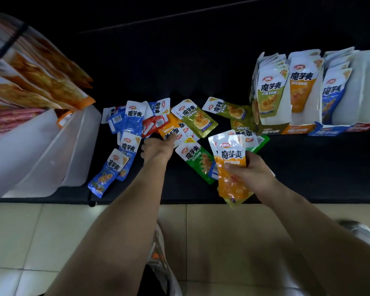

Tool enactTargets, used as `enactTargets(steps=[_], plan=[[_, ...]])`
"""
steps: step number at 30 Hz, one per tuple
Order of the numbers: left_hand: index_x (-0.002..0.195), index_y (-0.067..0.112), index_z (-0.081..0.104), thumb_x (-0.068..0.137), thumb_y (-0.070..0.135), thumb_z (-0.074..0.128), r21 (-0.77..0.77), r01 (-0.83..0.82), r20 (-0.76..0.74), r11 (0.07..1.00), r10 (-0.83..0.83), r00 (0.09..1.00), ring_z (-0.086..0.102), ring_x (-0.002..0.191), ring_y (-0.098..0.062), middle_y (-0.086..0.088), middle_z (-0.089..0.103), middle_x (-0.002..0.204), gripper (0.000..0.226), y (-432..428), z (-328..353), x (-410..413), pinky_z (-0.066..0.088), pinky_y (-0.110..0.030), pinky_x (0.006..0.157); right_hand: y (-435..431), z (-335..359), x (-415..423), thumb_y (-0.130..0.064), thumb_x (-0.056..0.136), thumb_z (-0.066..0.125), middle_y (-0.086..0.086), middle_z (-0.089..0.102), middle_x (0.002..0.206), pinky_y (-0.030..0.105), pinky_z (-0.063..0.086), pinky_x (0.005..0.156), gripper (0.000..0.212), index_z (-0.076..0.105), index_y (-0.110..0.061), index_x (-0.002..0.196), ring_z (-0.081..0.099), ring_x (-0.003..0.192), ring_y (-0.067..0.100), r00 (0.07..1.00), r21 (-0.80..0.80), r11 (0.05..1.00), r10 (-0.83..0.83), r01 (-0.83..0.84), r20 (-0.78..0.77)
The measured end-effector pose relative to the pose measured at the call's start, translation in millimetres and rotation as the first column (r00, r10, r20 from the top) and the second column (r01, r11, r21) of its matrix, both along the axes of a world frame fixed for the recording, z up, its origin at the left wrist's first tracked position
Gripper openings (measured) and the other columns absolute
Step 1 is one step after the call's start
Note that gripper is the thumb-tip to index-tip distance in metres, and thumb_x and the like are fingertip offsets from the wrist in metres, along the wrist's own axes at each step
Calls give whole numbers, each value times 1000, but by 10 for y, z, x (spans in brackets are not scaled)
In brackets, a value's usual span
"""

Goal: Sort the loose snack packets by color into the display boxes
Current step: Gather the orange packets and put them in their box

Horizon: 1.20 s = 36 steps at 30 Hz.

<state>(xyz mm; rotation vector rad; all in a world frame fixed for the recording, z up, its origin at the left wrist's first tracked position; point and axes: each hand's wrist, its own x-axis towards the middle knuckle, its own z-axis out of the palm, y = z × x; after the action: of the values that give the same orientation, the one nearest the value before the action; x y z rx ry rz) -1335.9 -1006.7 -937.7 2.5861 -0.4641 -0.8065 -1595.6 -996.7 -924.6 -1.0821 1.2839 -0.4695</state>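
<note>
Loose snack packets lie in a pile on the black shelf (pixel 201 77): blue ones (pixel 107 174) at the left, a red one (pixel 153 124), olive green ones (pixel 198 119) and a bright green one (pixel 198 160). My left hand (pixel 158 146) reaches into the pile, its fingertips on an orange packet (pixel 169 130). My right hand (pixel 250 169) grips a stack of orange packets (pixel 231 165) above the shelf's front edge. At the right stand three display boxes: olive green (pixel 271 90), orange (pixel 303 86) and blue (pixel 333 92), each holding upright packets.
White plastic bins (pixel 51 150) with large orange and red snack bags (pixel 36 73) fill the left side. Below the shelf's front edge is a tiled floor (pixel 30 242), with my shoes partly showing between my arms.
</note>
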Motion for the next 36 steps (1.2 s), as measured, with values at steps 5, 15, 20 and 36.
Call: enactTargets(steps=[5, 15, 20, 36], plan=[[147, 6, 28, 73, 70, 72, 138, 93, 72, 986, -104, 992, 30, 138, -38, -17, 28, 151, 108, -15, -2, -39, 38, -54, 105, -44, -118, -17, -29, 86, 77, -5, 73, 102, 34, 54, 78, 30, 64, -27, 113, 70, 92, 16, 999, 8, 999, -39, 40, -24], [136, 6, 43, 92, 14, 66, 34, 77, 62, 996, -79, 995, 57, 119, -36, -19, 57, 133, 50, 848, 29, 364, 41, -32, 77, 125, 136, 278, -22, 90, 74, 2, 71, 94, 34, 59, 74, 19, 61, -20, 104, 69, 82, 18, 1000, -3, 1000, -9, 9, -5], [143, 5, 28, 77, 66, 70, 164, 58, -1, 985, -59, 998, 42, 132, -40, -24, 34, 148, 100, 838, 29, 198, 44, -48, 96, 234, 221, 315, -24, 90, 74, 8, 73, 98, 44, 60, 80, 26, 61, -14, 111, 71, 87, 25, 999, -1, 999, 39, -39, -25], [115, 21, 47, 82, 0, 73, -374, 10, -33, 927, -24, 999, 60, 77, -3, 9, 62, 92, 47, 1378, 551, 237, 51, -19, 62, 342, 367, 519, -20, 89, 75, 1, 71, 88, 15, 50, 46, 20, 63, -16, 105, 67, 54, 6, 989, 34, 989, 144, -143, -18]])
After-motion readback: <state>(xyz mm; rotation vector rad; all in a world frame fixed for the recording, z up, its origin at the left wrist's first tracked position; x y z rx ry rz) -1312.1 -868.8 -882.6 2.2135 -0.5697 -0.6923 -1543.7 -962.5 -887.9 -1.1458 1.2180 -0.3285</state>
